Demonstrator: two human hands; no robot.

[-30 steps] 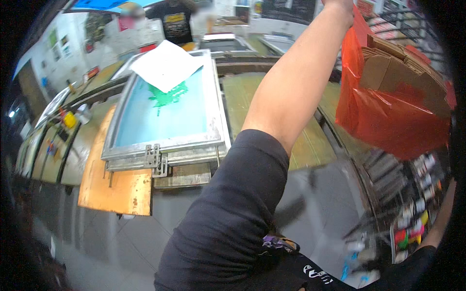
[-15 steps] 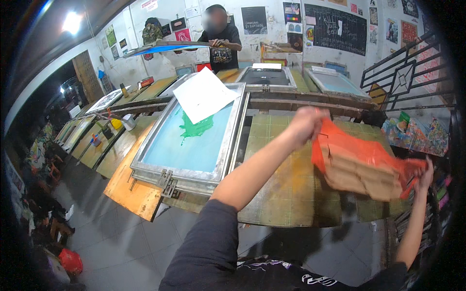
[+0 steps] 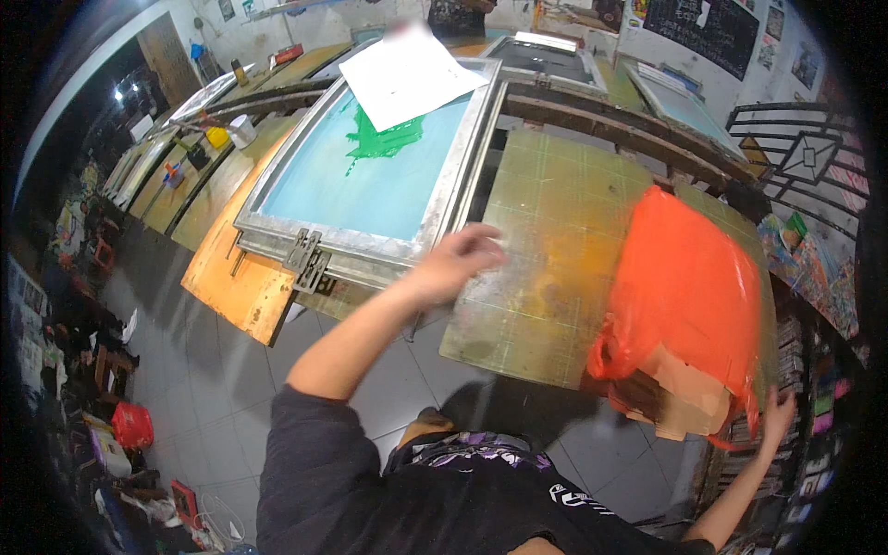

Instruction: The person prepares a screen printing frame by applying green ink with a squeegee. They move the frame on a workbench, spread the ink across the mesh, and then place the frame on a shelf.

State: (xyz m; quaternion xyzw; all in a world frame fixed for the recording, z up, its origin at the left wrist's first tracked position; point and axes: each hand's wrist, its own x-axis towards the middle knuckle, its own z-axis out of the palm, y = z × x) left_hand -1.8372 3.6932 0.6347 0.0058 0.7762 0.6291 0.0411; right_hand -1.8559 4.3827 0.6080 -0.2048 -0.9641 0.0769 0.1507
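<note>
My left hand (image 3: 462,259), slightly blurred, is open with loosely curved fingers and holds nothing. It is over the stained greenish board (image 3: 527,314), beside the metal-framed screen (image 3: 442,166), which has light blue mesh, green ink (image 3: 375,143) and a white sheet (image 3: 402,79) lying on its upper part. An orange-red plastic bag (image 3: 684,291) rests on the right part of the boards, with brown cardboard (image 3: 684,398) showing from its near end. My right hand (image 3: 777,412) is open just right of the bag's near end, with nothing visible in it.
Other screens (image 3: 546,69) line the far row. A wooden board (image 3: 231,296) juts out at left, near a yellow container (image 3: 217,134) and white jug (image 3: 242,131). A metal railing (image 3: 800,162) stands at right, tiled floor (image 3: 250,407) below, a person's dark shirt (image 3: 458,14) at the back.
The bag with cardboard, held up in both hands earlier, now lies on the board. My left hand let go and moved left and toward me; my right hand moved down. The view tilted downward.
</note>
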